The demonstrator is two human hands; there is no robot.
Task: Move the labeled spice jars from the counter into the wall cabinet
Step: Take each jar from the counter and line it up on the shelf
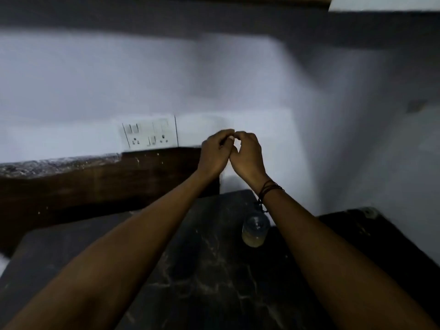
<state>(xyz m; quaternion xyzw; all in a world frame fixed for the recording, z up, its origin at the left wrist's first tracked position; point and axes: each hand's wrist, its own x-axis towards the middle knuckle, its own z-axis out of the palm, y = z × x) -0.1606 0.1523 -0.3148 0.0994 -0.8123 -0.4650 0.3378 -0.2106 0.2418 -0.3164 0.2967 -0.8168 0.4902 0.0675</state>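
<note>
One clear jar (254, 231) with pale contents stands on the dark marble counter (202, 270), partly hidden under my right forearm. Both arms reach forward above the counter. My left hand (214, 153) and my right hand (247, 156) are raised in front of the white wall, curled, with their fingertips touching each other. Neither hand holds a jar. The underside of the wall cabinet (166, 15) shows as a dark band along the top. The picture is blurred.
A white switch and socket plate (150, 135) sits on the wall left of my hands. A brown wooden ledge (95, 182) runs along the back of the counter at the left. The wall turns a corner at the right.
</note>
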